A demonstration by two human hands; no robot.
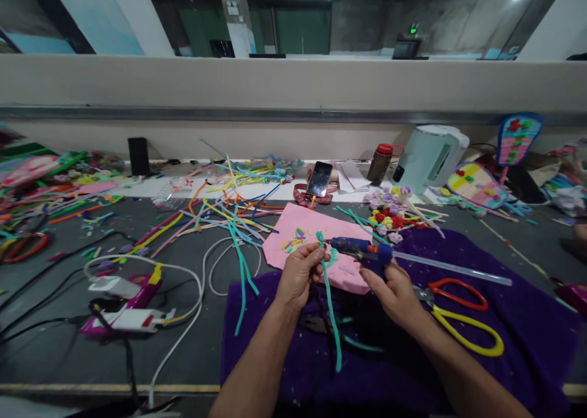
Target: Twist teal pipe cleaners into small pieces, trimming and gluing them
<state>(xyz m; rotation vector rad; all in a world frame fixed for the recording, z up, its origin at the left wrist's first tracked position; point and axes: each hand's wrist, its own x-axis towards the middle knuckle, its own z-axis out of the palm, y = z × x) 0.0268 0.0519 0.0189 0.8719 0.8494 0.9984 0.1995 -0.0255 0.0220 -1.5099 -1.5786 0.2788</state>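
Fingers of the left hand (299, 272) pinch the top of a teal pipe cleaner (331, 308), a fuzzy, thin stem whose long axis runs from the fingertips down toward the person, its lower end hanging over a purple cloth (527, 332). Just right of that pinch, the right hand (395, 291) is closed around a blue glue gun (362, 250); its nozzle points left at the stem's curled top, and a clear glue stick (454, 269) juts from its back, running right and slightly down. Behind both hands lies a flat pink felt sheet (312, 231) with small coloured bits on it. Right of the right hand, touching the cloth, rest scissors (463, 317) with one red and one yellow looped handle. Beyond the left hand, loose pipe cleaners (229, 210) of many colours fan across the grey table (55, 351). Far behind the right hand stand a dark bottle with a red cap (380, 163), contents not discernible, and a white kettle (431, 156). A phone (320, 178) leans nearby.
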